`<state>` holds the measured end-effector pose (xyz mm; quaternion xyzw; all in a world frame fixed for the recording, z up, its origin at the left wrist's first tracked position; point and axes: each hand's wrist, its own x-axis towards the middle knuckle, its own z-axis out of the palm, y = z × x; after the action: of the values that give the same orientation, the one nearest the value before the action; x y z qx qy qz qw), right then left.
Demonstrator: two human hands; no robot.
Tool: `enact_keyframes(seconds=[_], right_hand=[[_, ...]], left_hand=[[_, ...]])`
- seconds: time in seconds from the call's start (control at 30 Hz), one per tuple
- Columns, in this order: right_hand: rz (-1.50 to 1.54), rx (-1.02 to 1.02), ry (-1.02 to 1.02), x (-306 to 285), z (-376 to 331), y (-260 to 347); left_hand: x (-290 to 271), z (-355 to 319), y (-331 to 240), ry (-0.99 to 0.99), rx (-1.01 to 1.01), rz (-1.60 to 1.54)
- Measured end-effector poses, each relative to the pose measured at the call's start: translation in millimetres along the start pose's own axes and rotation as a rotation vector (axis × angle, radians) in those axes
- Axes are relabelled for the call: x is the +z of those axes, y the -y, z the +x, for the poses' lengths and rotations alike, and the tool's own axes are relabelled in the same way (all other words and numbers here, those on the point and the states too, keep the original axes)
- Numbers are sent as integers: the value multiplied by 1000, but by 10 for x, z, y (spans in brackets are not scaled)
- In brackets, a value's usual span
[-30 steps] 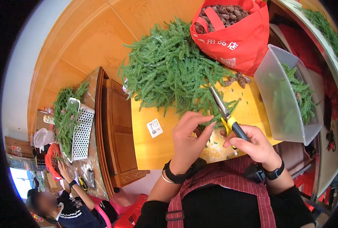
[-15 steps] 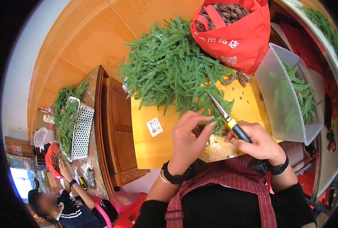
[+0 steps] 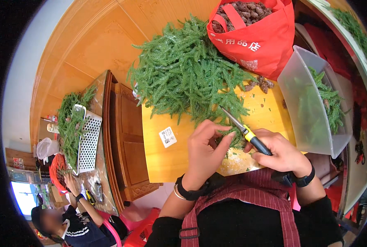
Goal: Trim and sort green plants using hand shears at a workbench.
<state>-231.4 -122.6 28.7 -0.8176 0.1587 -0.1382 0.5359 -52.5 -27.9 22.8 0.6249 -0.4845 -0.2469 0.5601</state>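
Note:
My left hand (image 3: 206,142) pinches a small green artificial pine sprig (image 3: 238,141) between thumb and fingertips, low over the table. In my right hand (image 3: 274,151) lies a slim tool with a tapering metal tip and a black and yellow handle (image 3: 253,138); its exact kind does not show. The tip points away, up and left, toward the pine heap. My right fingertips are close to the sprig, and I cannot tell whether they touch it. Just beyond both hands a large heap of frosted pine sprigs (image 3: 183,70) covers the far part of the yellow table (image 3: 158,164).
A red bag (image 3: 266,45) full of pine cones stands at the far right, with loose cones (image 3: 263,84) before it. Right of the table is a clear plastic bin (image 3: 311,103) of sprigs. At left, a person works beside a white perforated basket (image 3: 88,140).
The tool in my right hand has dipped slightly, its tip shifting left and a little nearer me. My left hand keeps its pinch in nearly the same place.

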Motion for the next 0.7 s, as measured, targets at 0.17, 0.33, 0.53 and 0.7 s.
enact_keyframes(seconds=[0.17, 0.33, 0.53, 0.7], right_hand=[[-56, 17, 32, -38, 12, 39], [-384, -71, -58, 49, 47, 108], [-488, -112, -139, 59, 27, 122], [-473, -67, -59, 50, 9, 47]], left_hand=[[-37, 28, -87, 30, 75, 159], [-81, 28, -98, 40, 117, 200], [-122, 2, -60, 78, -4, 76], [-124, 7, -22, 96, -32, 64]])
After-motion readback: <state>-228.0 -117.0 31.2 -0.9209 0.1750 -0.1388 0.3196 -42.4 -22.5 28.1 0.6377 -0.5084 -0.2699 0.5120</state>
